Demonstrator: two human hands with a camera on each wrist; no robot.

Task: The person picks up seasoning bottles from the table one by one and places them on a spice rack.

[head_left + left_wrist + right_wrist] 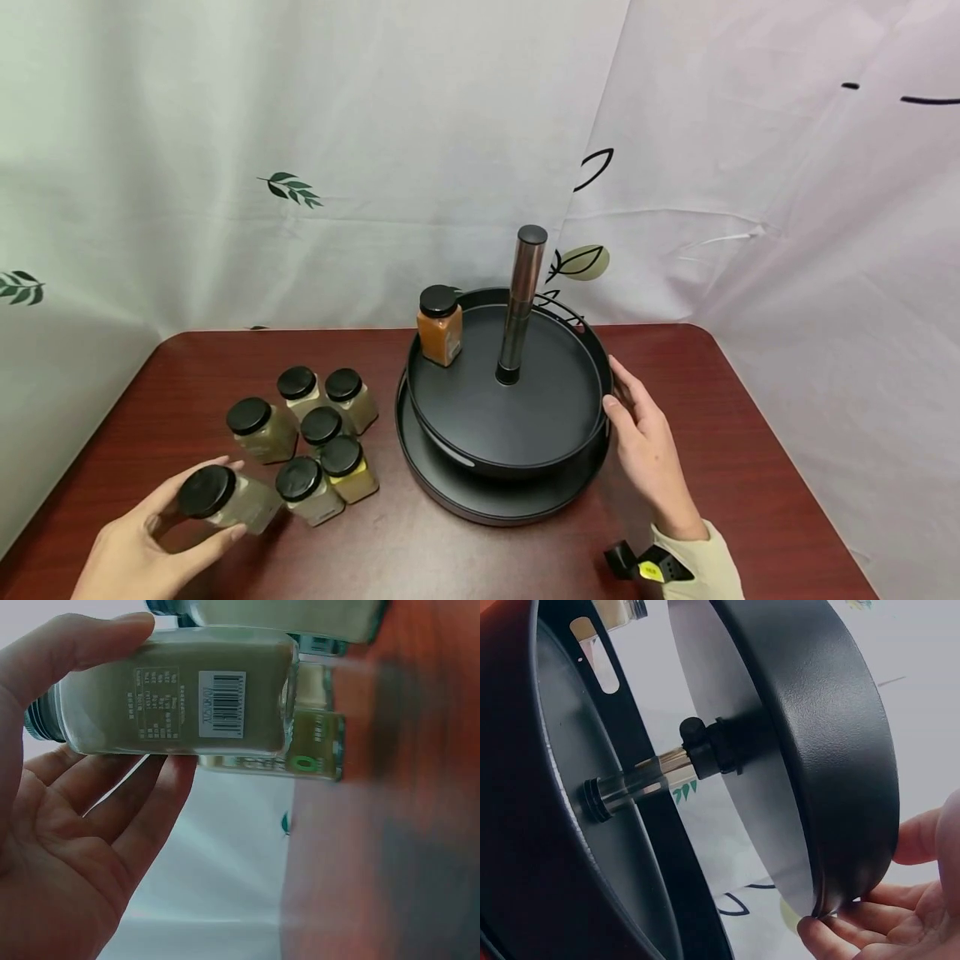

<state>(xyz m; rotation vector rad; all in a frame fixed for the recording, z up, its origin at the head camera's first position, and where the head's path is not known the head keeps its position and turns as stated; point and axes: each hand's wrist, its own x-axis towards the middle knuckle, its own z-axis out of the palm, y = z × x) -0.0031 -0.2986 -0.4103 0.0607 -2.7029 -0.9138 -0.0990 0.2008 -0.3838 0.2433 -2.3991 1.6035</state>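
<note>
My left hand (153, 533) pinches a spice jar (251, 502) between thumb and fingers; it has a black lid and pale contents. A barcode shows on this jar in the left wrist view, where the thumb lies along one side and fingertips touch the other. Beside it stand several black-lidded jars, including a greenish one (268, 437) and a yellow one (352, 477). My right hand (651, 446) holds the right edge of the upper tier of a black two-tier spice rack (480, 417), thumb and fingertips on its wall. An orange spice jar (441, 337) stands on that tier.
A metallic post (520, 308) rises from the rack's middle. The wider lower tier (495, 504) sits on the reddish-brown table (750, 500). A pale patterned curtain (375, 125) hangs behind. A black wrist device (648, 565) is worn on the right wrist.
</note>
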